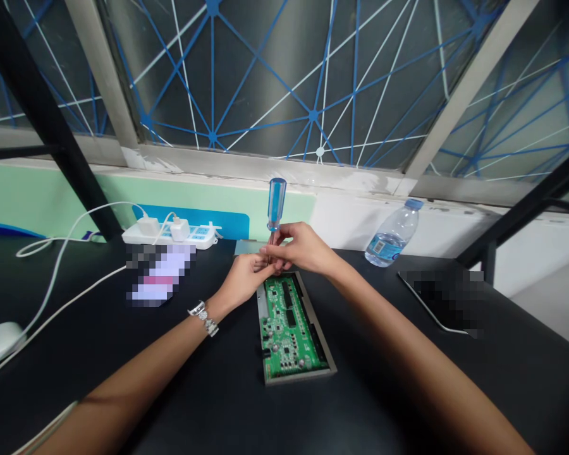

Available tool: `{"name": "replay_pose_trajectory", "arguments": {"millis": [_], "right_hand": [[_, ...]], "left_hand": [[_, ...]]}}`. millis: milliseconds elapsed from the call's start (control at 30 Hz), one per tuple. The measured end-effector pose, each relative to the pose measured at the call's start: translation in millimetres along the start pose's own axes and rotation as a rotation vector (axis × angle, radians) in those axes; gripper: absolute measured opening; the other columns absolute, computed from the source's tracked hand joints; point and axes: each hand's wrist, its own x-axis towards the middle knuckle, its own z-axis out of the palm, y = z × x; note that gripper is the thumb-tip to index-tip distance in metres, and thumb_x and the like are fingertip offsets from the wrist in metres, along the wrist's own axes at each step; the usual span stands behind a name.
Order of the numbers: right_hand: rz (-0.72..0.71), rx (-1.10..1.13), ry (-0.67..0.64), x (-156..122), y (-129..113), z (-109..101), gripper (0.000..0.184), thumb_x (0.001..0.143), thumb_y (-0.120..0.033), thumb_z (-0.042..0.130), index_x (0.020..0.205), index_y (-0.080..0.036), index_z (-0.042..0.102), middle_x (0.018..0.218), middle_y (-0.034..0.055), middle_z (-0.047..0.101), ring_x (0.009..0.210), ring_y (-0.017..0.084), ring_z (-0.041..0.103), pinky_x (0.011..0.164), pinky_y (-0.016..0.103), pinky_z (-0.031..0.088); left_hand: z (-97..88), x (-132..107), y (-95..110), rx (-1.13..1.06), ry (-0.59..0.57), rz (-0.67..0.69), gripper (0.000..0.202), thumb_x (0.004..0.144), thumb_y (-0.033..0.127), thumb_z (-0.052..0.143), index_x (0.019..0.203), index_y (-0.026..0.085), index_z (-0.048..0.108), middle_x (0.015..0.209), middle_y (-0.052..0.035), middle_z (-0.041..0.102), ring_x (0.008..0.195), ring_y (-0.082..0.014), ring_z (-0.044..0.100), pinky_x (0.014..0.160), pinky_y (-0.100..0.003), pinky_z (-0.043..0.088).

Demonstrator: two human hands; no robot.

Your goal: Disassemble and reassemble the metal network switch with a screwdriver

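Note:
A screwdriver (275, 201) with a clear blue handle stands nearly upright, its shaft pointing down at the far end of a green circuit board (289, 328). The board sits in a thin metal frame that lies lengthwise on the dark table. My right hand (306, 246) comes from the right, its fingers pinched around the shaft just below the handle. Lower down, my left hand (244, 278) is closed beside the shaft, over the board's far end. Whatever its fingers pinch is hidden, as is the screwdriver's tip.
On the black table (194, 392), a white power strip (171, 234) with plugs and cables stands at the back left, near a blurred-out phone (164, 278). A water bottle (393, 234) leans at the back right. A dark tablet-like device (440, 300) lies right; a white object (2, 341), left.

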Motion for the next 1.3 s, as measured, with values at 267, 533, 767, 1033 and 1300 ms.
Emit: {"name": "replay_pose_trajectory", "arguments": {"millis": [267,533,767,1033,1300], "right_hand": [[0.028,0.065,-0.122,-2,-11,-10,0.010,0.081,-0.021,0.066,0.086,-0.014,0.062,0.083,0.0053,0.068,0.058,0.011,0.069,0.047,0.019,0.053],[0.054,0.114,-0.206,-4,-19,3,0.016,0.084,-0.021,0.061,0.097,-0.013,0.061,0.098,0.0088,0.070,0.056,0.009,0.065,0.047,0.021,0.051],[0.026,0.003,-0.024,-1,-2,9,0.022,0.083,-0.038,0.068,0.083,-0.017,0.059,0.057,0.0004,0.061,0.047,0.013,0.060,0.042,0.024,0.048],[-0.007,-0.006,-0.037,0,-2,-6,0.018,0.077,-0.030,0.071,0.076,-0.016,0.059,0.073,0.0048,0.068,0.060,0.015,0.068,0.046,0.023,0.052],[-0.011,-0.088,-0.097,-7,-13,0,0.016,0.082,-0.028,0.064,0.091,-0.015,0.063,0.087,0.0075,0.069,0.061,0.015,0.067,0.045,0.023,0.049]], "left_hand": [[-19.0,-8,10,0.152,0.042,0.011,0.016,0.084,0.028,0.067,0.091,0.014,0.070,0.090,-0.0075,0.075,0.084,-0.0194,0.071,0.080,-0.033,0.056],[-9.8,0,3,0.162,0.022,0.099,0.021,0.088,0.027,0.061,0.071,0.014,0.063,0.077,-0.0049,0.071,0.076,-0.0172,0.067,0.074,-0.028,0.052],[4.1,6,-2,0.014,-0.005,0.029,0.027,0.087,0.037,0.063,0.077,0.012,0.069,0.083,-0.0087,0.075,0.080,-0.0208,0.071,0.082,-0.034,0.055],[-12.3,-6,11,0.084,0.031,-0.022,0.021,0.085,0.031,0.067,0.095,0.013,0.071,0.096,-0.0103,0.076,0.088,-0.0199,0.072,0.085,-0.034,0.056],[-25.0,-9,12,0.194,0.051,0.011,0.018,0.087,0.029,0.064,0.092,0.014,0.070,0.092,-0.0081,0.076,0.082,-0.0193,0.072,0.079,-0.032,0.057]]}}
